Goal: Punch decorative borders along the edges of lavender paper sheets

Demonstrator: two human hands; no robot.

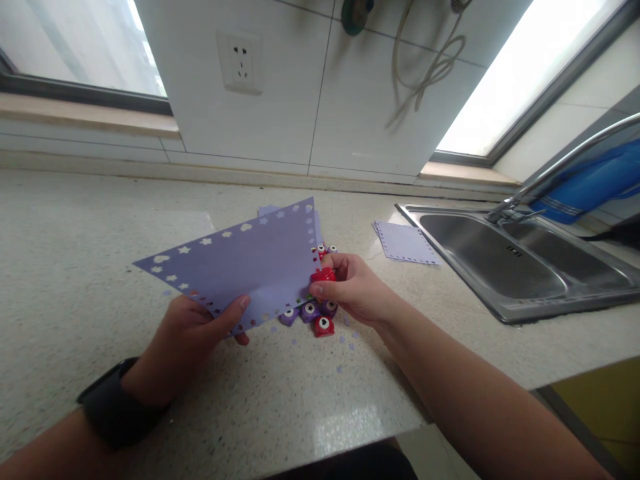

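A sheet of purple paper (250, 260) is tilted above the counter, with flower, heart and star shapes punched along its edges. My left hand (200, 333) pinches its lower edge, thumb on top. In my right hand (355, 287) is a red craft punch (323, 276), gripped between thumb and fingers at the sheet's right edge. Whether the paper sits in the punch's slot is hard to make out. Below lie several more punches, among them a red punch (324, 326) and a purple punch (309, 311). Part of another purple sheet (269, 210) shows behind the held one.
Small paper cutouts (353, 339) are scattered on the speckled counter (280, 413). A stack of punched purple sheets (406, 243) lies beside the steel sink (493, 293), which has a faucet (505, 207). A socket (241, 61) and a looped cord (430, 73) are on the tiled wall.
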